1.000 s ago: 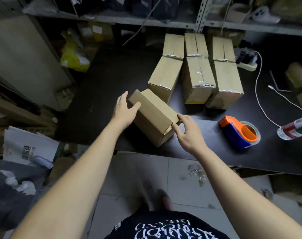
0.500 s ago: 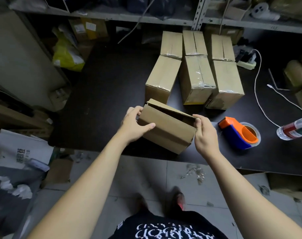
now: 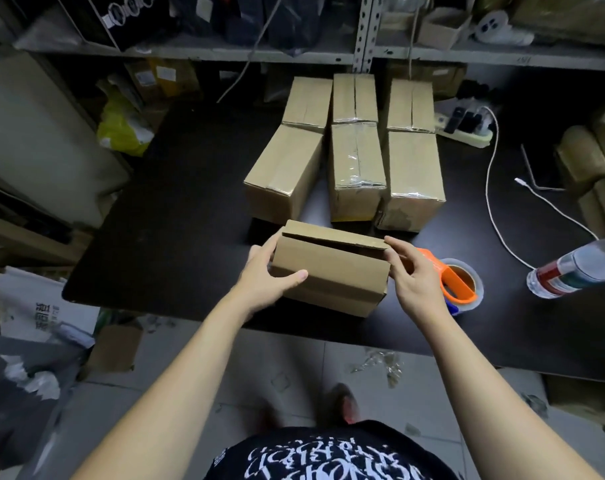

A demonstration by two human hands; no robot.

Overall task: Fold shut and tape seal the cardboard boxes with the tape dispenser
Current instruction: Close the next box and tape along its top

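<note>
A small brown cardboard box [image 3: 332,271] sits near the front edge of the black table [image 3: 176,216], its long side toward me. Its top flaps are folded over but a dark gap shows along the seam. My left hand [image 3: 270,277] grips the box's left end, thumb lying across the front face. My right hand [image 3: 415,275] holds the right end with fingers at the top corner. The orange and blue tape dispenser [image 3: 457,282] with a clear tape roll lies just right of the box, partly hidden behind my right hand.
Several taped boxes [image 3: 356,161] stand in rows behind the box. A plastic bottle [image 3: 571,271] lies at the right, with a white cable [image 3: 495,202] and power strip [image 3: 467,129] behind it. Metal shelving [image 3: 294,53] runs along the back; clutter and a yellow bag [image 3: 121,129] sit left.
The box was angled with a corner toward me; both hands have turned it square to the table edge and shifted it right, beside the tape dispenser. My right hand moved up to the top corner.
</note>
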